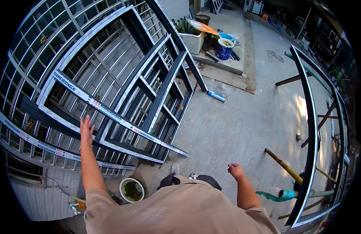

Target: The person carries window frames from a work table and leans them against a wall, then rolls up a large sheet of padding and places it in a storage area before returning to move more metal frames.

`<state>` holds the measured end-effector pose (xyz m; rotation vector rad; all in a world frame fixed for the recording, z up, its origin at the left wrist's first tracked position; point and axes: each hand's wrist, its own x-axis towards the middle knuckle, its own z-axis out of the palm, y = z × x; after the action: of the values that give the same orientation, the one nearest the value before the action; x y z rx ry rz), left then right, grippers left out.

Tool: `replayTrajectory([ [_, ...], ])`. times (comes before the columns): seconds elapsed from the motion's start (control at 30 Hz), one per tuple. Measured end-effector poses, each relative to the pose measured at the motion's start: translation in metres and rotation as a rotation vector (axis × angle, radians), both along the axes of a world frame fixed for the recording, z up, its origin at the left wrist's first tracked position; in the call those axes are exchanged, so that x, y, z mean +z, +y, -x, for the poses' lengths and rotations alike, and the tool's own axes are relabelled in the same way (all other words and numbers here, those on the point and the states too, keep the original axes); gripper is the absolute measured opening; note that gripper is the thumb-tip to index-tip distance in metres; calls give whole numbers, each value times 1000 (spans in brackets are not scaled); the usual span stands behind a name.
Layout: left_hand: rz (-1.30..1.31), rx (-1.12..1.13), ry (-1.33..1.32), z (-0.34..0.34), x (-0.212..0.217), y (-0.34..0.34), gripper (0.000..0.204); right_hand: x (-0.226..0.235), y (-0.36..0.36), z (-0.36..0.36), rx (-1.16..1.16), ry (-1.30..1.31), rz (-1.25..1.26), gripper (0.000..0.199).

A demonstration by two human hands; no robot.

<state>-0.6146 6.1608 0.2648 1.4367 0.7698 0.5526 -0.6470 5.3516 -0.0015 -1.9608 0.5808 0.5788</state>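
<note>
My left hand is stretched out, fingers extended and apart, beside the stacked dark metal window frames with printed protective film on their edges. Its fingertips overlap the lower edge of a frame; I cannot tell whether they touch. A long film-covered bar crosses just past that hand. The frames lean against a barred metal window grille. My right hand is held low on the right, away from the frames, with its fingers curled closed. Whatever it may hold is hidden.
On the right, another large dark frame rests on poles and supports. A white bucket of murky liquid stands near my left side. A blue tube lies on the concrete. Farther off are a blue paint bucket and a planter.
</note>
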Motion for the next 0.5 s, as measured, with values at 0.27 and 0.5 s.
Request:
replayTrajectory([
  [0.27, 289, -103, -257, -76, -52, 83, 78, -51, 3, 158, 107, 471, -50, 24],
  [0.5, 438, -430, -433, -129, -58, 78, 57, -51, 28, 180, -284, 601, -119, 25],
])
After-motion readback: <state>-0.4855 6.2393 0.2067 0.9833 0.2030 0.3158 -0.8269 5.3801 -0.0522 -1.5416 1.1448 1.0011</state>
